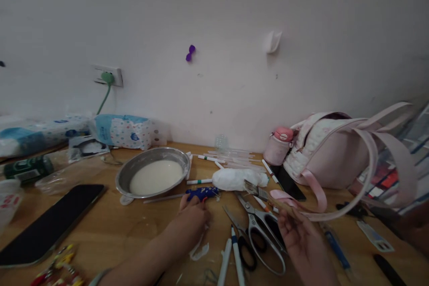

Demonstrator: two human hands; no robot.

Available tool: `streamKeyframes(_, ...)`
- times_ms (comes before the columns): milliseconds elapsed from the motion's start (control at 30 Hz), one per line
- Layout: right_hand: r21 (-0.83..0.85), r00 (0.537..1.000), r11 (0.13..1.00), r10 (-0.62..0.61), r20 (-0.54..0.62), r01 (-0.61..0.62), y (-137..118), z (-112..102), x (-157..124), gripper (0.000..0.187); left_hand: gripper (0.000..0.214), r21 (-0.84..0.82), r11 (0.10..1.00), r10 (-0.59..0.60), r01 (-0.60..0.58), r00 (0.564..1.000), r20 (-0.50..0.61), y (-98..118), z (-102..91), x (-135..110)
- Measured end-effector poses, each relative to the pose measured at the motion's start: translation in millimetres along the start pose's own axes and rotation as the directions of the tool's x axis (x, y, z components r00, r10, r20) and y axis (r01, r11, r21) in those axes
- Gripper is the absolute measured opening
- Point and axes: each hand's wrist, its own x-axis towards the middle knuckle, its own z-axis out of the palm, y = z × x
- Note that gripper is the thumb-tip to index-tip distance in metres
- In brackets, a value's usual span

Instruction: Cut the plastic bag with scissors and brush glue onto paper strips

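Note:
My left hand (194, 216) reaches in from the lower left, its fingers closed on a small dark blue bundle (202, 193) with light specks. In my right hand (303, 243) is a flat paintbrush (263, 194), held by its handle, with the bristles pointing up and left. Those bristles overlap the edge of a white wrapped bundle (234, 179) in this view; I cannot tell whether they touch. Between my hands lie large scissors (263, 228), smaller black-handled scissors (246, 248) and two white markers (231, 254). A metal bowl (120, 183) of milky white liquid stands left of the blue bundle.
A pink backpack (338, 156) with trailing straps and a pink bottle (278, 146) stand at the right. To the left lie a black phone (50, 228), a green can (28, 169) and tissue packs (122, 130). Clear straws (234, 156) lie by the wall.

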Motion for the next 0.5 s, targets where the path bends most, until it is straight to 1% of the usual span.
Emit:
streamKeyframes(67,0.048,0.998,0.998,0.049,-0.033,-0.047,-1.9,2.2,-1.0,0.023,0.022,-0.01,0.999,-0.046,0.046,0.999,-0.008,4.3,-3.3,-1.4)
streamKeyframes(133,0.037,0.999,0.999,0.036,-0.032,-0.035,-3.3,3.8,-2.2,0.02,0.019,-0.033,0.997,-0.072,0.072,0.997,0.003,9.0,-6.8,-3.2)
streamKeyframes(233,0.024,0.999,0.999,0.033,-0.04,-0.032,-5.0,5.9,-4.2,0.019,0.02,-0.112,0.989,-0.09,0.096,0.994,0.058,16.0,-10.4,-9.0)
streamKeyframes(333,0.029,0.998,0.998,0.048,-0.045,-0.047,-6.9,6.8,-5.8,0.021,0.024,-0.234,0.964,-0.097,0.126,0.986,0.132,20.4,-11.4,-22.3)
streamKeyframes(400,0.032,0.997,0.998,0.059,-0.057,-0.058,-7.3,5.9,-5.9,0.024,0.02,-0.299,0.939,-0.118,0.167,0.977,0.177,18.8,-10.1,-34.1)
streamKeyframes(433,0.02,0.997,0.998,0.054,-0.057,-0.053,-7.1,5.0,-5.6,0.025,0.021,-0.333,0.921,-0.15,0.204,0.972,0.179,15.9,-8.9,-40.1)
streamKeyframes(467,-0.01,0.999,1.0,0.026,-0.039,-0.026,-6.7,3.9,-5.2,0.025,0.025,-0.359,0.903,-0.183,0.237,0.967,0.177,11.6,-7.4,-45.7)
streamKeyframes(500,-0.051,1.0,0.999,-0.017,-0.001,0.017,-6.0,2.9,-4.8,0.025,0.031,-0.397,0.87,-0.254,0.293,0.956,0.149,5.9,-5.7,-50.6)
